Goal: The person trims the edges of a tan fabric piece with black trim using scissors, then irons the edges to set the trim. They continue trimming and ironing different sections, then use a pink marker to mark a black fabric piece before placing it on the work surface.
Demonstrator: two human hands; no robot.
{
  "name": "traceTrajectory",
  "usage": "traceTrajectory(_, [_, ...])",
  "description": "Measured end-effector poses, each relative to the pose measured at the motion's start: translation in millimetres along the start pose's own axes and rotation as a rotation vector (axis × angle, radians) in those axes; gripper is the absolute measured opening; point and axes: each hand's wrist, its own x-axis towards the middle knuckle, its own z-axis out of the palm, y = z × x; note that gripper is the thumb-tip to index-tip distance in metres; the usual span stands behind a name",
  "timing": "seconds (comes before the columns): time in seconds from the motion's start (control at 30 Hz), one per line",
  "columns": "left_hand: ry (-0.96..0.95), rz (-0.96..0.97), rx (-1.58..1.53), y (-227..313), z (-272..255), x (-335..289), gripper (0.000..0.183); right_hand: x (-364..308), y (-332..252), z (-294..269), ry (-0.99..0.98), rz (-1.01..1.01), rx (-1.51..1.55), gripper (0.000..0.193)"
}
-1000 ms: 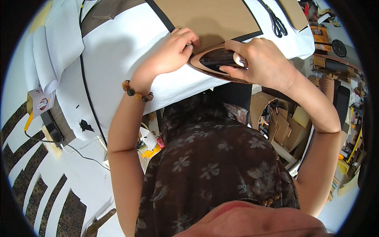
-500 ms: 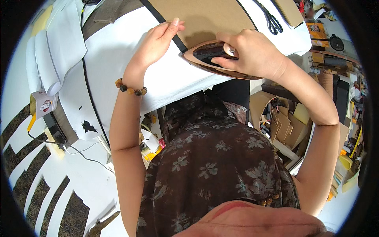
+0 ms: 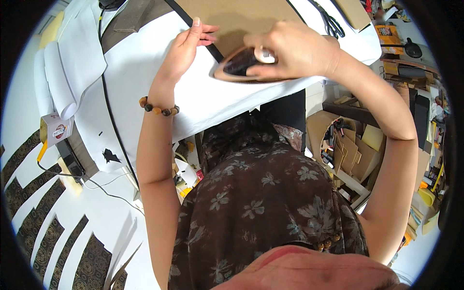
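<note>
My right hand point(image 3: 302, 50) is wrapped round the handle of a clothes iron point(image 3: 237, 65), which is blurred by motion. The iron's pointed tip faces left, at the near end of a black strip point(image 3: 181, 13) that runs along the left edge of a brown board or sheet point(image 3: 237, 21). My left hand point(image 3: 181, 53) hovers beside that strip, thumb raised and fingers stretched out, holding nothing. Beneath all this lies a white cloth or paper cover point(image 3: 130, 67). Whether the iron's sole presses on the surface is hidden.
A black cable point(image 3: 333, 24) lies coiled at the far right of the table. White rolls point(image 3: 58, 82) stand at the left, near a yellow-handled tool point(image 3: 42, 151) with a cord. Dark patterned cut pieces point(image 3: 92, 258) lie lower left. Below right is a box of cardboard scraps point(image 3: 348, 150).
My right hand and the iron have shifted away from me and a little to the left. My left hand has moved slightly farther away, its fingers now more spread.
</note>
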Motion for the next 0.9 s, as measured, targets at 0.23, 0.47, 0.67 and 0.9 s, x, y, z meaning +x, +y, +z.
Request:
traceTrajectory(0.23, [-0.027, -0.028, -0.068, -4, -3, 3, 0.064, 14, -14, 5, 0.086, 0.001, -0.037, 0.035])
traceTrajectory(0.47, [0.015, -0.015, -0.164, -2, -2, 4, 0.067, 17, 7, -15, -0.055, -0.099, -0.077, 0.031])
traceTrajectory(0.67, [-0.011, -0.038, -0.113, 0, -3, 4, 0.068, 13, -10, 8, 0.091, -0.258, -0.052, 0.033])
traceTrajectory(0.9, [0.014, -0.108, -0.13, 7, 0, 4, 0.067, 22, -12, 6, 0.07, -0.189, -0.029, 0.03])
